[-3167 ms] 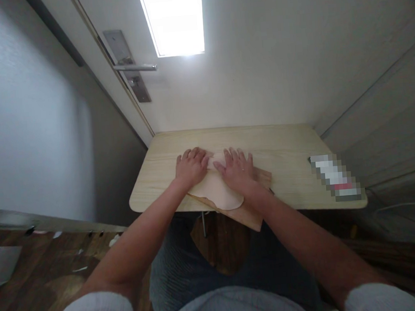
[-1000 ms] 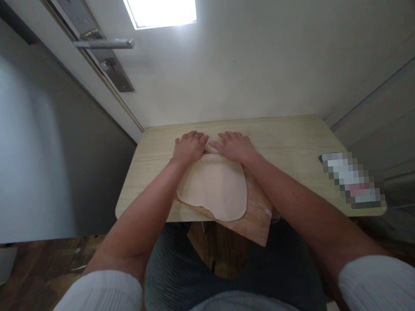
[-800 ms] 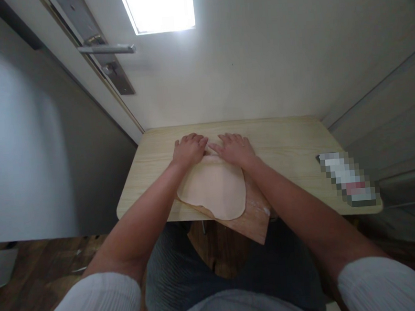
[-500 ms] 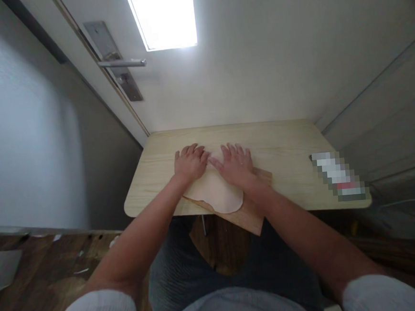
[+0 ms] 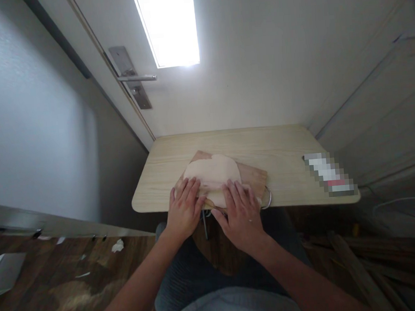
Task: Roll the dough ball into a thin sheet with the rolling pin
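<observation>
Dough point(image 5: 212, 168) beneath fingers point(image 5: 186, 189), pixelated object point(image 5: 329, 173) alongside

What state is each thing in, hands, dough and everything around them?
Dough: flattened, on the board
Board: askew on the table
Left hand: fingers extended, on the dough
Right hand: fingers extended, on the dough
Door handle: level
Window: brightly lit
White scrap: crumpled
Pixelated item: too blurred to tell

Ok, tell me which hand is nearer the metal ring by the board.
Right. The right hand is just left of the metal ring, fingers on the dough; the left hand is farther left.
</observation>
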The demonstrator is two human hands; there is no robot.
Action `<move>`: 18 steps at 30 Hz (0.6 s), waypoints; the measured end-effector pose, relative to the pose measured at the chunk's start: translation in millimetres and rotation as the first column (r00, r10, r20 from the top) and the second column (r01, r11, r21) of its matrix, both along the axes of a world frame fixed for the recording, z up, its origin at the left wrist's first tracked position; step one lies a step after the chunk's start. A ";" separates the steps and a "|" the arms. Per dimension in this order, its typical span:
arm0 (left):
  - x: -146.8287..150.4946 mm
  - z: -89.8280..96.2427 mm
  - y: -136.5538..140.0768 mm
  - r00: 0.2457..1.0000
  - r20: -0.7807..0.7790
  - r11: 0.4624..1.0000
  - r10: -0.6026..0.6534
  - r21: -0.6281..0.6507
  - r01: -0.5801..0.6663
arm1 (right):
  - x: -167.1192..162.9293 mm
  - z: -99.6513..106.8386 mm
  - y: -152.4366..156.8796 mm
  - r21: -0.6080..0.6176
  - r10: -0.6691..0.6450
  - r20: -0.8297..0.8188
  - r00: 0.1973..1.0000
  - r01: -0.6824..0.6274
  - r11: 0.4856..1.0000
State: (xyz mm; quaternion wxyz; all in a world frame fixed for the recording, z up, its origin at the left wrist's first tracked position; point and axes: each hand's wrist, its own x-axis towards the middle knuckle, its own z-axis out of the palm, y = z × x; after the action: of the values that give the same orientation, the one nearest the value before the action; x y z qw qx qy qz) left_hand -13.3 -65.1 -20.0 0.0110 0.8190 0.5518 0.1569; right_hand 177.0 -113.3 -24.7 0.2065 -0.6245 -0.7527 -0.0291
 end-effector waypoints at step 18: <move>-21.8 -13.2 63.7 0.900 0.412 0.985 0.140 -0.149 -0.085 | 21.8 4.3 52.6 0.004 0.030 -0.053 0.998 -0.030 1.000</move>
State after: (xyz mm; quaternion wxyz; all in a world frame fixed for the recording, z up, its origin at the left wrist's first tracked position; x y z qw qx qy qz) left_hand -35.1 -1.4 -33.2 0.1730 0.7300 0.5918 0.2948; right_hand 198.8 -60.7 -20.4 0.2276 -0.6134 -0.7562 -0.0105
